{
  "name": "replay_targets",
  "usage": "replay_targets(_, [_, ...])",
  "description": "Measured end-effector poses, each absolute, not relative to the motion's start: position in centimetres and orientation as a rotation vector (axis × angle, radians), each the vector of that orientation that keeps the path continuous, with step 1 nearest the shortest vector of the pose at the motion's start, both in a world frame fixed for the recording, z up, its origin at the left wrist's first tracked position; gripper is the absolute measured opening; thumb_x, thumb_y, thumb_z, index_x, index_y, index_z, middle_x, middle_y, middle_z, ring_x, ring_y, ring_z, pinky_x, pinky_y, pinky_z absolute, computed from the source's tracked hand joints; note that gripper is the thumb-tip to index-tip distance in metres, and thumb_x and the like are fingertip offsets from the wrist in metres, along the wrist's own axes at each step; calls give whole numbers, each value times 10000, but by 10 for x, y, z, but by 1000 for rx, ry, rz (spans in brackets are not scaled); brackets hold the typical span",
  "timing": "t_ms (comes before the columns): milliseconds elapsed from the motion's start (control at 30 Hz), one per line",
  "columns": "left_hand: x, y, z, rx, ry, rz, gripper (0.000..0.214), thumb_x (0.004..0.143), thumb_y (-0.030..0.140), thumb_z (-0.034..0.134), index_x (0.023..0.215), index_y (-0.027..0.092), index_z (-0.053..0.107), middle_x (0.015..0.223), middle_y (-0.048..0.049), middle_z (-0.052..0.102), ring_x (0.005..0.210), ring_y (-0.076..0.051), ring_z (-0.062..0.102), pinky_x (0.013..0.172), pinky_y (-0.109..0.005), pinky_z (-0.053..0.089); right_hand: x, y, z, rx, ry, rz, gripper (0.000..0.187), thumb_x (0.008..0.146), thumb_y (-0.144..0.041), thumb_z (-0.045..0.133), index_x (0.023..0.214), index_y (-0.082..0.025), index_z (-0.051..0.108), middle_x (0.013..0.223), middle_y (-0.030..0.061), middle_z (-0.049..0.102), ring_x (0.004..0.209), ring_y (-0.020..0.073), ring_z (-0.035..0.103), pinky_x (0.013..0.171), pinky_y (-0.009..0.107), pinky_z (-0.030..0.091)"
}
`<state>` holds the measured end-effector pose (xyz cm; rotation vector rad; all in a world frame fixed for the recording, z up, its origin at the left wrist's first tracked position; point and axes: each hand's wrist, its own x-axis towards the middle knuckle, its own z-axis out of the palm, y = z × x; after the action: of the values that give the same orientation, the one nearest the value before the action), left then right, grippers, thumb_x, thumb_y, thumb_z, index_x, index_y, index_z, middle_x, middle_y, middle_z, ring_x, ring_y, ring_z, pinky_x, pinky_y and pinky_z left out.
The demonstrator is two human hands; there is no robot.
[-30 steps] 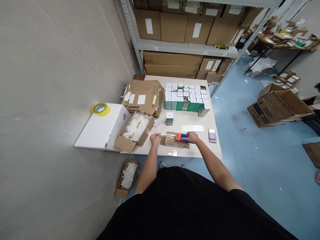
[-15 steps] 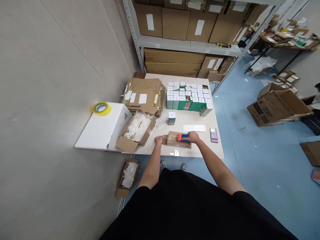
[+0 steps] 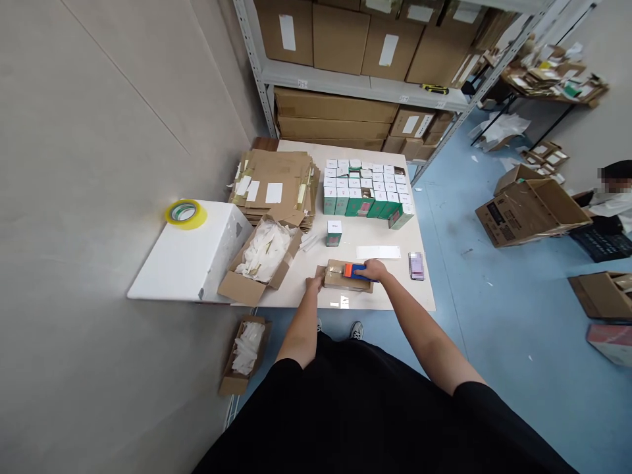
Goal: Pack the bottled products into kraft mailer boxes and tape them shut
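Note:
A small cardboard box lies near the front edge of the table, with shiny tape across its top. My right hand is closed around a blue-and-orange tape dispenser, held against the top of this box. At the box's left end, my left hand grips a cardboard flap; its fingers are small and partly hidden. Behind the box stands a single green-and-white carton. A white strip lies just beyond my right hand, and a phone-like object is farther right.
Rows of green-and-white cartons fill the table's back. Flattened cardboard is stacked at left, before an open box of white paper. Yellow tape rests on a white block. Shelving stands behind; a person is far right.
The view has shifted slightly, and more of the person at far right shows. My left hand has turned a little at the box's end. The dispenser stays on the box top.

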<state>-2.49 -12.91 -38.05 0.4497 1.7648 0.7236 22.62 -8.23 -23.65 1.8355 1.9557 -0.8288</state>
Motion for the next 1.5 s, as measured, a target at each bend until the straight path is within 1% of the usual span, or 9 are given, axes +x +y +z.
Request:
replay_targets(67, [-33,-132,-377,552,1881,617,656,749,316,842,1332,117,617,1162,-202,738,1167,-368,692,897,-403,573,224,-81,-233,1814,1941,-840,560,884,-676,634,1038,-158,779,1099,155,778,990,283,720,681,281,452])
replay_targets(167, [-42,-128,-366,860,1908,578,655,829,261,733,1461,228,565,1418,-125,645,1346,-298,594,1103,-374,486,225,-76,-232,1776,1935,-860,550,893,-655,635,1064,-152,777,1129,157,775,1021,286,718,680,277,451])
replay_targets(233, [-45,-119,-355,1288,1773,509,658,855,264,692,1500,272,557,1533,-82,563,1371,-263,573,1142,-338,457,227,-73,-233,1762,1932,-883,569,886,-671,647,1078,-150,774,1138,156,773,1020,285,719,685,277,458])
replay_targets(300, [-45,-109,-345,1694,1540,316,758,823,318,741,1549,296,524,1657,-57,429,1428,-282,521,1150,-334,451,228,-71,-234,1763,1921,-887,589,864,-688,678,1075,-146,773,1127,160,773,1001,282,724,698,280,471])
replay_targets(400, [-41,-98,-334,1921,1391,-37,936,757,445,823,1605,364,437,1753,-17,245,1472,-335,472,1124,-373,472,228,-71,-234,1771,1887,-864,623,812,-693,744,1097,-140,764,1118,167,771,990,285,728,719,288,490])
replay_targets(633, [-36,-97,-332,1879,1550,-256,923,791,608,776,1609,489,366,1773,-23,172,1434,-363,521,1091,-417,478,234,-73,-229,1818,1836,-892,663,788,-705,758,1148,-148,744,1139,162,768,1003,294,729,717,292,506])
replay_targets(1067, [-31,-96,-322,1859,1600,-342,903,826,540,774,1617,496,341,1772,-44,166,1440,-386,504,1121,-450,455,372,-96,-221,1913,1709,-788,636,801,-697,747,1066,-119,761,1076,191,765,964,319,732,712,314,502])
replay_targets(1267, [-32,-95,-323,1805,1602,-297,899,820,489,795,1614,467,373,1754,-87,223,1451,-423,485,1113,-477,451,378,-91,-227,1945,1682,-810,637,779,-678,782,1095,-125,752,1079,186,763,965,308,730,732,314,508])
replay_targets(1500, [-32,-95,-326,1805,1602,-294,900,831,479,783,1624,450,359,1739,-91,271,1461,-394,485,1120,-439,441,374,-93,-235,2010,1680,-726,597,762,-607,837,1089,-115,750,1050,197,761,989,322,730,780,320,527])
